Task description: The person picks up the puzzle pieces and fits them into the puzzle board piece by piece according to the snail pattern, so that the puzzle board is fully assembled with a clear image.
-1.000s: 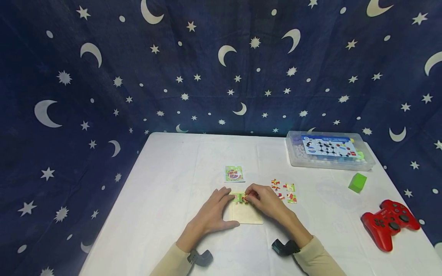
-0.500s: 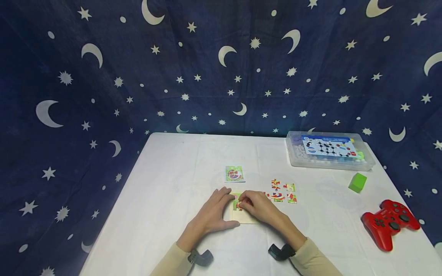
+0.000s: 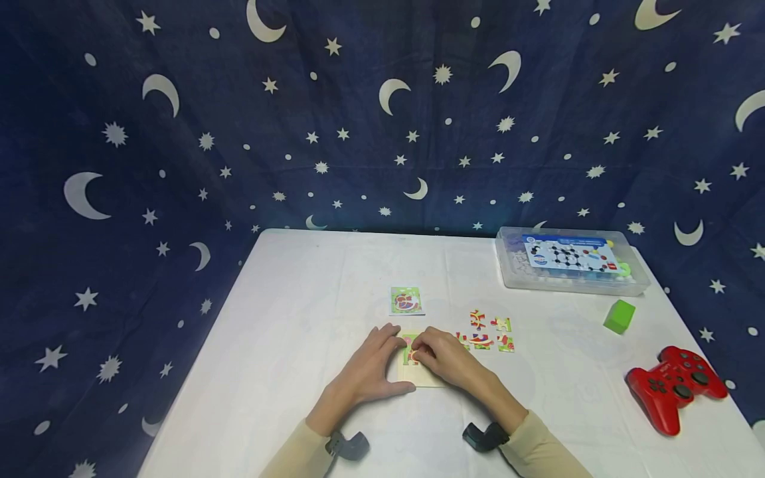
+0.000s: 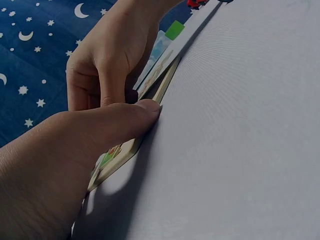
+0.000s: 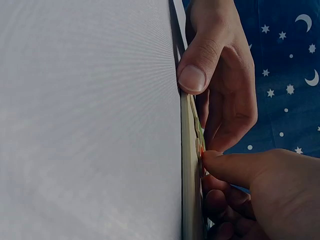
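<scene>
A pale wooden puzzle board [image 3: 423, 380] lies on the white table before the person. My left hand [image 3: 372, 369] holds it at the left side, fingers by the far corner and thumb [image 4: 135, 117] along the near edge. Over the board's upper part, my right hand [image 3: 449, 358] pinches a puzzle piece [image 5: 201, 156] between thumb and fingertips, close on the board's surface. Green and red pieces [image 3: 409, 360] show on the board's left part between the hands. The right fingers hide the rest of that spot.
Several loose puzzle pieces [image 3: 480, 341] lie right of the board. Beyond it is a small picture card [image 3: 406, 301]. A clear plastic box [image 3: 570, 282], a green block [image 3: 619, 317] and a red game controller [image 3: 675, 388] stand at the right.
My right hand has shifted left and slightly nearer over the board with the piece, uncovering more of the loose pieces. The left hand has stayed in place.
</scene>
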`<action>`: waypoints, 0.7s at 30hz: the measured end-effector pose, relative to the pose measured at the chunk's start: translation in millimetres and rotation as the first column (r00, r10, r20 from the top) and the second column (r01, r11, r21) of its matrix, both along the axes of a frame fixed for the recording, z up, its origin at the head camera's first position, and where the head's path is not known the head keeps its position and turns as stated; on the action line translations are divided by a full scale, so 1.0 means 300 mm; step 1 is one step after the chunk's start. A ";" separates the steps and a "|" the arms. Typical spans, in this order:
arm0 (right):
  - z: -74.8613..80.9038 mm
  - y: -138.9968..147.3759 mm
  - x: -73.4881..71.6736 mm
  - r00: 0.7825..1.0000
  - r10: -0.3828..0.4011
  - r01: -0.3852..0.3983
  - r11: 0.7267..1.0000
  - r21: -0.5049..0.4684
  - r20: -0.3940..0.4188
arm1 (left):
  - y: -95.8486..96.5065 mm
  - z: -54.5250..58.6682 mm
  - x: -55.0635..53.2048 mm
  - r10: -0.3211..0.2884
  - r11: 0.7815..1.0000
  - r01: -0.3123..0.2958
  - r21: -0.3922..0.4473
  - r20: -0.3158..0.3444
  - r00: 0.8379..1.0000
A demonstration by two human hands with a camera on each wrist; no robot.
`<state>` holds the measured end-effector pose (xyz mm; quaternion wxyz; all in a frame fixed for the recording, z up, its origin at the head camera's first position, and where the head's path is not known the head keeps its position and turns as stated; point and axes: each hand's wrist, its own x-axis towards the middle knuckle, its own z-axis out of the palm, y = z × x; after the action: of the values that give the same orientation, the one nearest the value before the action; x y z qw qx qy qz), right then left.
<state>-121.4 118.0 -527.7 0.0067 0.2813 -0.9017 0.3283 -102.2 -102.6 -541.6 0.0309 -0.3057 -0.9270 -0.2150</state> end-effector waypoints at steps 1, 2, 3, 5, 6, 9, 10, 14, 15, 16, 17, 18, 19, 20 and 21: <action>0.000 0.000 0.001 1.000 -0.001 0.001 1.000 0.005 -0.002 | -0.001 0.001 0.000 -0.003 1.000 0.003 0.004 -0.004 1.000; 0.001 0.000 0.001 1.000 -0.001 0.001 1.000 0.008 -0.002 | -0.001 0.001 0.000 -0.007 1.000 0.007 0.006 -0.008 1.000; 0.002 -0.001 0.002 1.000 -0.003 0.003 1.000 0.012 0.001 | -0.002 0.001 0.000 -0.010 1.000 0.011 0.009 -0.012 1.000; 0.004 -0.002 0.005 1.000 -0.004 0.004 1.000 0.023 0.007 | -0.004 0.003 0.001 -0.016 1.000 0.016 0.016 -0.015 1.000; 0.004 -0.002 0.006 1.000 -0.003 0.003 1.000 0.028 0.010 | -0.005 0.003 0.002 -0.019 1.000 0.019 0.019 -0.017 1.000; 0.009 0.004 0.008 1.000 0.000 0.000 0.999 0.046 0.007 | 0.000 0.006 0.002 -0.025 0.999 0.026 0.026 -0.020 0.999; 0.009 0.003 0.007 1.000 0.002 -0.002 0.999 0.050 0.006 | -0.001 0.007 0.004 -0.025 0.999 0.025 0.025 -0.017 1.000; 0.009 0.004 0.008 1.000 0.011 -0.011 0.999 0.041 0.007 | -0.004 0.015 0.011 -0.013 1.000 0.013 0.008 0.004 1.000; 0.009 0.004 0.008 1.000 0.014 -0.014 0.999 0.035 0.005 | -0.004 0.017 0.014 -0.009 1.000 0.008 0.007 0.014 1.000; 0.009 0.005 0.009 1.000 0.017 -0.017 0.999 0.031 0.003 | -0.004 0.018 0.016 -0.004 1.000 0.004 0.001 0.019 1.000; 0.009 0.006 0.009 1.000 0.021 -0.020 0.999 0.025 -0.001 | -0.005 0.020 0.018 0.001 1.000 -0.001 0.002 0.029 1.000; 0.009 0.006 0.009 1.000 0.023 -0.023 1.000 0.022 -0.005 | -0.006 0.021 0.021 0.005 1.000 -0.005 0.004 0.039 0.999; 0.009 0.006 0.009 1.000 0.027 -0.027 0.999 0.018 -0.010 | -0.006 0.021 0.023 0.010 1.000 -0.010 0.004 0.047 0.999; 0.009 0.006 0.009 1.000 0.028 -0.028 0.999 0.016 -0.013 | -0.006 0.020 0.024 0.015 1.000 -0.016 0.007 0.054 0.998; 0.008 0.007 0.009 0.999 0.029 -0.029 0.999 0.013 -0.014 | -0.006 0.020 0.025 0.018 1.000 -0.019 0.013 0.060 0.998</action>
<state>-118.8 119.9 -525.3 0.0064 0.2967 -0.8996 0.3204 -94.7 -104.5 -535.7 0.0073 -0.2903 -0.9288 -0.2301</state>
